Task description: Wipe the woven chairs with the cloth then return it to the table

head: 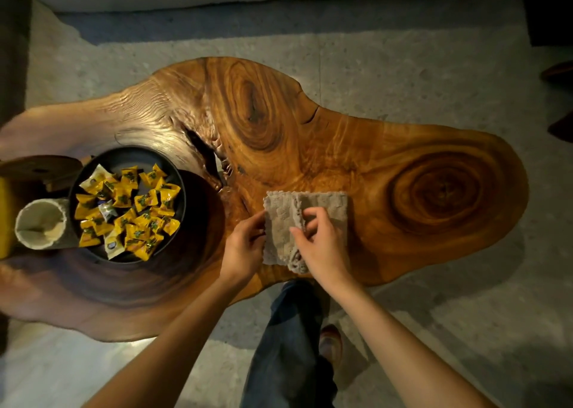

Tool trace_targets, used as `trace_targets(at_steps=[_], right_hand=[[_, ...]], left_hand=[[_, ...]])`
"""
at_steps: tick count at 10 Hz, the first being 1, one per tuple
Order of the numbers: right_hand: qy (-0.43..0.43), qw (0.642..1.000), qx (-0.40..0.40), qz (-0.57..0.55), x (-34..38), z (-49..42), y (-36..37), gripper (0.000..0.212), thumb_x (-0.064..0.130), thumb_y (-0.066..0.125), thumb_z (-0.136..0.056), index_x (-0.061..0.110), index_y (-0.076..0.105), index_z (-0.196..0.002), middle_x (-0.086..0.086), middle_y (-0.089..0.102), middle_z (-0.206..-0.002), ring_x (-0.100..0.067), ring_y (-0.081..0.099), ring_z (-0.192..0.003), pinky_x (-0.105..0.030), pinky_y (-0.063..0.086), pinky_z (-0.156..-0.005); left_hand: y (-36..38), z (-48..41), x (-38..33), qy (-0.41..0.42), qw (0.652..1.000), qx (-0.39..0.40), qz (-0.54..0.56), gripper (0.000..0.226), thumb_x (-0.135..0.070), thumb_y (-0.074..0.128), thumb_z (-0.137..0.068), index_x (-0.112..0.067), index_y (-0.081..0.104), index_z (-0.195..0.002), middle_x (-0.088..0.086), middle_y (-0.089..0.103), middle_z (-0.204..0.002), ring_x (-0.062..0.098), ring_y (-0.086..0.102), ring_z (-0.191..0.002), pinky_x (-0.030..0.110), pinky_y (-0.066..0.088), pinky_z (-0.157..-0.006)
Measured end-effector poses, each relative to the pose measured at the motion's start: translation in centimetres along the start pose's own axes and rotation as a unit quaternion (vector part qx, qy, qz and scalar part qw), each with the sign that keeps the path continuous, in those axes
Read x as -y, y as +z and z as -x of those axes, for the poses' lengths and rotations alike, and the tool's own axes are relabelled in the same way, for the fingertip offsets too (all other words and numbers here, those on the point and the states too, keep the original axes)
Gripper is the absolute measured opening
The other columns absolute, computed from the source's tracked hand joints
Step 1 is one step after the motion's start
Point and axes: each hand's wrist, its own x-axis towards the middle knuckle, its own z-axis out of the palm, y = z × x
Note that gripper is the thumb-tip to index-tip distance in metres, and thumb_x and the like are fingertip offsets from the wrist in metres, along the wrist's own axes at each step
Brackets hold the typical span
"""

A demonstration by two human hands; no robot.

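Cloth: a grey, nubbly cloth (325,203) lies folded on the wooden table (341,135), near the edge closest to the person, to the right of the bowl and well apart from it
Left hand: the left hand (243,246) has its fingers curled at the cloth's left edge and pinches that edge
Right hand: the right hand (322,246) lies over the cloth's middle, thumb and curled fingers nipping a raised fold
Table: a live-edge slab with two ringed knots and a dark split near the bowl
Bowl: a round black bowl (133,159) stands on the table's left part, filled with yellow wrapped sweets (124,209) and a few white-wrapped ones among them
Cup: a pale, rough-walled cup (40,228) stands just beside the bowl's left rim; it looks tipped towards the camera, and its inside is too dim to tell what it holds
Beside the cup: a yellow object (4,218), cut off by the frame
Floor: speckled grey floor (403,66) around the table
Person: a dark trouser leg (288,345) and a brown shoe (331,342) below the table's edge
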Motion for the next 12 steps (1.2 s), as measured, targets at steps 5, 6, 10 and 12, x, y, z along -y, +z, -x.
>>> trace_targets(at_steps=[5,6,10,12], right_hand=[[-0.105,0.984,-0.006,0.14,-0.4,-0.1,-0.7,0.031,0.013,0.055,-0.094,0.014,0.059,-0.125,0.001,0.058,-0.122,-0.013,0.052,-0.113,-0.027,0.049,-0.092],[-0.143,0.943,0.045,0.298,-2.4,-0.2,-2.1,0.057,0.017,0.049,-0.095,0.013,0.029,-0.149,-0.003,0.023,-0.157,-0.021,0.015,-0.146,-0.035,0.022,-0.117],[-0.148,0.844,0.164,0.489,-6.7,-2.3,-2.6,0.07,0.051,0.011,-0.097,0.019,-0.031,-0.142,-0.004,-0.033,-0.152,-0.023,-0.025,-0.142,-0.046,-0.004,-0.119],[-0.181,0.865,0.152,0.443,-2.9,-1.7,-5.1,0.062,0.038,0.028,-0.102,0.022,-0.005,-0.152,0.003,-0.009,-0.16,-0.017,-0.008,-0.147,-0.042,0.0,-0.119]], left_hand=[[-0.3,0.8,-1.1,0.098,0.988,-0.093,-0.076,0.04,-0.005,0.049,-0.094,-0.012,0.05,-0.133,-0.002,0.048,-0.132,0.01,0.041,-0.125,0.011,0.026,-0.106],[0.8,1.1,-2.0,0.209,0.95,-0.007,-0.23,0.051,-0.017,0.041,-0.098,-0.011,0.031,-0.147,0.006,0.026,-0.154,0.021,0.017,-0.144,0.032,0.013,-0.119],[2.2,-1.1,-0.2,0.149,0.836,0.145,-0.507,0.072,-0.06,-0.007,-0.086,-0.02,-0.031,-0.14,0.002,-0.034,-0.149,0.02,-0.026,-0.14,0.041,-0.01,-0.118],[0.2,0.4,-3.1,0.151,0.859,0.119,-0.475,0.06,-0.043,0.012,-0.102,-0.02,-0.026,-0.143,-0.001,-0.028,-0.152,0.019,-0.026,-0.14,0.037,-0.018,-0.114]])
